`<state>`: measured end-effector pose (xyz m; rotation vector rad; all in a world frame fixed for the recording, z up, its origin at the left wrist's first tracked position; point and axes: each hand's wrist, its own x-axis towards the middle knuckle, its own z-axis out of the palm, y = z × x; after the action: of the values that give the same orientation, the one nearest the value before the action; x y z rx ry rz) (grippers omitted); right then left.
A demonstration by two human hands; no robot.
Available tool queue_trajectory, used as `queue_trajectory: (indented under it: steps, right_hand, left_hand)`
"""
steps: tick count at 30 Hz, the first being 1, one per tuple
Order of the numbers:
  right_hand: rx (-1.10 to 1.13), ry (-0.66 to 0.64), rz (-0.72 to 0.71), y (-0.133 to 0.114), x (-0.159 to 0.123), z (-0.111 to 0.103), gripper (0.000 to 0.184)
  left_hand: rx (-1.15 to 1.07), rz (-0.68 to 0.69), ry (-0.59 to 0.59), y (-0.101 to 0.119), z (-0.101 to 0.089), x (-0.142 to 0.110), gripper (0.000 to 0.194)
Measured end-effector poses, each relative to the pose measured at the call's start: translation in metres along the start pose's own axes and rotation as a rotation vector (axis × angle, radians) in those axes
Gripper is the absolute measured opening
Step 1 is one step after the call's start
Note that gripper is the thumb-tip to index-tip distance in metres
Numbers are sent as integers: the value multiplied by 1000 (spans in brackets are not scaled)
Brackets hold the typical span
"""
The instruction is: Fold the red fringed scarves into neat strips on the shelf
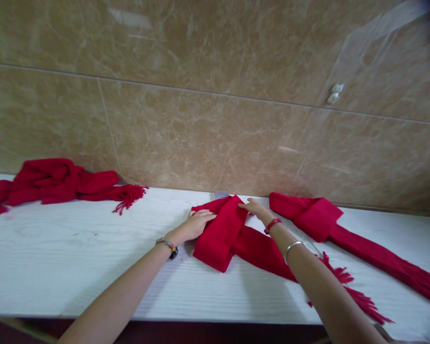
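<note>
"Where's the folded scarf (221, 243)?"
"On the table (93, 267), right of the crumpled scarf (53, 182)."
"The hands?"
"Left hand (192, 226): fingers (206, 216) extended over it. Right hand (256, 208): at its edge; whether gripping, I can't tell."

Bare left forearm (125, 289) angled up and inward from lower left; braceleted left wrist (176, 235) roughly straight. Left hand (194, 225): back uppermost, fingers extended rightward, thumb hidden. Bare right forearm (320, 279) slants up-left; right hand (256, 207) farther forward, fingertips pointing left, grip unclear. Hands near, not touching.
</note>
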<state>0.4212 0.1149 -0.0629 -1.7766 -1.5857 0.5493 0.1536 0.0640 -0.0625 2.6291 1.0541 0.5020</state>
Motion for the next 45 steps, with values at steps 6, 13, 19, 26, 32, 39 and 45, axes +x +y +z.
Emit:
queue_trajectory:
  steps: [6,13,19,26,32,39,45]
  right_hand:
    - [90,-90,-5,-6,25,-1,11]
    - [113,-125,-37,-14,33,3,10]
    - [22,-87,23,0,28,9,12]
    - [-12,-64,-86,-10,31,-10,12]
    - [-113,1,-83,-5,30,7,15]
    - [-202,-16,-116,5,-17,-5,45]
    - [-352,-427,-278,1,-94,-36,40]
  left_hand:
    - [30,88,-83,4,-14,-3,32]
    - [5,61,27,-6,-5,-2,42]
    - [2,41,26,-3,-7,3,29]
    - [-218,134,-397,7,-40,-9,23]
    - [-126,14,-143,12,-36,-13,28]
    - [-69,29,-100,2,-26,-14,38]
    - [-101,5,-96,-16,-33,-15,41]
